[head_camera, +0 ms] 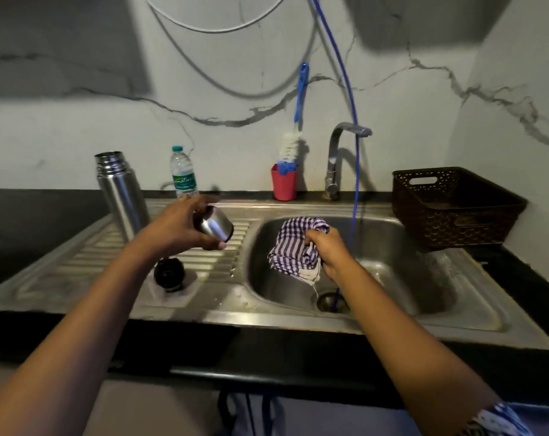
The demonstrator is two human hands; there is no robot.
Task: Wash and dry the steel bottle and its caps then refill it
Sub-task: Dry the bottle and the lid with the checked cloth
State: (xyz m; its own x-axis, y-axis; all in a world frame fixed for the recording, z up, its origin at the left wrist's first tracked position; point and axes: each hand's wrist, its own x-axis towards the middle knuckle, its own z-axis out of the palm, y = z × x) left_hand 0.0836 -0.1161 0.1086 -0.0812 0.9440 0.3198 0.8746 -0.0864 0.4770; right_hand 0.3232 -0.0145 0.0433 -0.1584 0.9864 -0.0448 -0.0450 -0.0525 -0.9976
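Note:
The steel bottle [119, 190] stands upright and uncapped at the back of the draining board [78, 262]. My left hand [178, 226] grips the steel cup-shaped cap [215, 228] above the board, tilted on its side. A black inner cap [169, 273] lies on the board below that hand. My right hand [328, 250] holds a bunched purple-and-white checked cloth [293, 247] over the sink basin [392, 278].
A plastic water bottle [183, 174] stands behind the steel bottle. A red cup [284, 184] with a bottle brush sits by the tap [339, 155]. A blue hose [355, 184] hangs into the drain. A dark brown basket [452, 206] is at the right.

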